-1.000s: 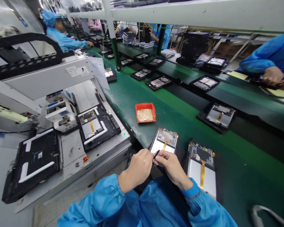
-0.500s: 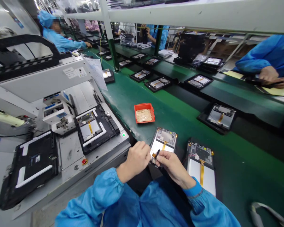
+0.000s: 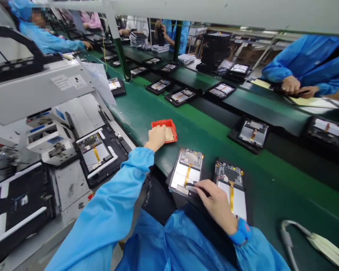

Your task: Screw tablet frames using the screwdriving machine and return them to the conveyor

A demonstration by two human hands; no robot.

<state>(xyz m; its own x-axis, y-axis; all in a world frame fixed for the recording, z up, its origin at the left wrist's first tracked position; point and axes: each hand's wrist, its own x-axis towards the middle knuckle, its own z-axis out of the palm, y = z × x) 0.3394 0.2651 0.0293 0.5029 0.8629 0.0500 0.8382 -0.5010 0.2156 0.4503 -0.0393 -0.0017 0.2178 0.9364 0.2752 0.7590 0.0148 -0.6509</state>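
My left hand (image 3: pixel 156 137) reaches into a small red tray (image 3: pixel 173 124), its fingers bent down and bunched at the pale, flat pieces (image 3: pixel 168 134) inside. The fingertips are hidden, so what they pinch does not show. My right hand (image 3: pixel 214 201) pinches a small, slim black part (image 3: pixel 190 184) over the lower end of an opened tablet (image 3: pixel 180 175). That tablet has a white battery, an orange ribbon cable and a bared circuit board. A second opened tablet (image 3: pixel 238 201) lies just right of it, partly behind my right hand.
On my left stands a grey machine (image 3: pixel 70 188) with an opened tablet in its black fixture (image 3: pixel 118 160). Beyond the green bench (image 3: pixel 141 109), several opened tablets lie along the line. A white cable (image 3: pixel 296 226) lies at the lower right. Co-workers (image 3: pixel 299 71) sit across.
My left hand has left the near tablet and moved forward and left into the red tray. My right hand stays at the tablet with the black part. The view has shifted.
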